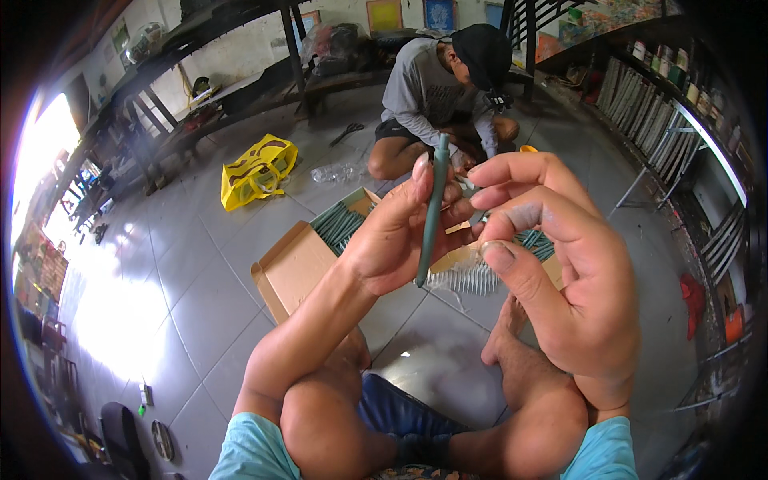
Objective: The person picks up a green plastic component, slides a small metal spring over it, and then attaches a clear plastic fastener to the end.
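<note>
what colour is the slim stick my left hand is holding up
The slim stick is dull dark green, seen best in the head view.

rod [434, 212]: grey-green | bag [254, 170]: yellow, brown-patterned | box [293, 272]: tan | sleeves [254, 450]: turquoise | tiles [214, 282]: grey

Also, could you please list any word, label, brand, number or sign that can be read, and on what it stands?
Grey shirt: dark lettering on the chest, which I will not copy out.
Yellow bag: dark print, creased; I cannot read it.
Cans: labels too small to read.
Rod: no text visible.
</note>
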`<state>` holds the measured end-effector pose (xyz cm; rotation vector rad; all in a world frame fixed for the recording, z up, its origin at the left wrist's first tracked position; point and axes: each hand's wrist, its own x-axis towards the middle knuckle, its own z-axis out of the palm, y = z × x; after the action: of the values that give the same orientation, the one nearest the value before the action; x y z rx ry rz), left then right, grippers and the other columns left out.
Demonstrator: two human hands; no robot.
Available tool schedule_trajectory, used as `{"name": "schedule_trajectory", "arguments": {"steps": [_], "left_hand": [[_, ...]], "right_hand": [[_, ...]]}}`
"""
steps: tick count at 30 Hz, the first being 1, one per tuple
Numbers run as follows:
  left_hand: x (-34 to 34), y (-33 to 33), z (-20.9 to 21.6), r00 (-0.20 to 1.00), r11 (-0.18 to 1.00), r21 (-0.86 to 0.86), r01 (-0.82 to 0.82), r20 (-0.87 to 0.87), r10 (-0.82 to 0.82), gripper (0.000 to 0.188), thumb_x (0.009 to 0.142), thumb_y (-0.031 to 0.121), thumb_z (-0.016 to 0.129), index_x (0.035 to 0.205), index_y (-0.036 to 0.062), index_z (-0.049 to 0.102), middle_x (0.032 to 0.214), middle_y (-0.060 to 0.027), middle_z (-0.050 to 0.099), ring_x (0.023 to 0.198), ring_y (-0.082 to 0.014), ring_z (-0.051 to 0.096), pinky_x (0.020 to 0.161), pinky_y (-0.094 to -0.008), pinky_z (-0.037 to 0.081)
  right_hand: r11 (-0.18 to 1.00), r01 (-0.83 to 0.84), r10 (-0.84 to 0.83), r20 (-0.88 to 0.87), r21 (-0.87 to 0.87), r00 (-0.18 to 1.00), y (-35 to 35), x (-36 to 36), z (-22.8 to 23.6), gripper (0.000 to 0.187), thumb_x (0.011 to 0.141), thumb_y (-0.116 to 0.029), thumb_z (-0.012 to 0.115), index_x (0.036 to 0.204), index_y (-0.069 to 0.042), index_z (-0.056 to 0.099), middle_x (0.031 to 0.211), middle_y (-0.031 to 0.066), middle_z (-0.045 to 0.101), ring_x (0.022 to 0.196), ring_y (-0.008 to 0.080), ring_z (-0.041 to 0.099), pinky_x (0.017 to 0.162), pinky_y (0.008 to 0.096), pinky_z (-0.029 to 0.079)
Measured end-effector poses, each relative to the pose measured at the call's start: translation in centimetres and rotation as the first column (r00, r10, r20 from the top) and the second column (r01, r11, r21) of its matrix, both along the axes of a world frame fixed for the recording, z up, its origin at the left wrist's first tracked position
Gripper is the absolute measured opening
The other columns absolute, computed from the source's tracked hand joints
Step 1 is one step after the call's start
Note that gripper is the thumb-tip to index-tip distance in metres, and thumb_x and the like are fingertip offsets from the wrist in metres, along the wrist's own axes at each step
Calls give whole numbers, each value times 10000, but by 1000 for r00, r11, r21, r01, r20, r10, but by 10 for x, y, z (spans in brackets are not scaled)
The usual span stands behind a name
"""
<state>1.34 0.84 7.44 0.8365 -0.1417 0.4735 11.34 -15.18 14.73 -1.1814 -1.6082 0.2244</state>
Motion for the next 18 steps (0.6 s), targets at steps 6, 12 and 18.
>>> {"name": "schedule_trajectory", "arguments": {"steps": [6,12,18], "left_hand": [[4,7,-4,996,970,-236,56,-52,-70,354,975,476,573,1173,183,548,902,77,549,789,-45,492,787,-279,412],[8,0,-5,994,968,-249,24,-99,-50,405,980,516,542,1108,138,607,893,59,563,755,-45,496,691,-224,471],[10,-3,-4,993,979,-203,-19,-115,-5,427,974,559,520,1069,154,617,815,68,554,725,-36,516,686,-243,521]], "right_hand": [[998,-39,34,-85,-54,996,3,1,0,70,910,-51,620,884,9,595,1219,159,547,1111,203,522,1011,361,392],[987,-130,106,-228,-92,968,13,0,-4,72,934,-44,603,913,24,591,1223,157,540,1124,188,516,1021,352,393],[986,-151,131,-237,-69,963,18,-1,-7,66,947,-37,589,945,29,589,1229,158,534,1116,182,518,1015,343,400]]}}
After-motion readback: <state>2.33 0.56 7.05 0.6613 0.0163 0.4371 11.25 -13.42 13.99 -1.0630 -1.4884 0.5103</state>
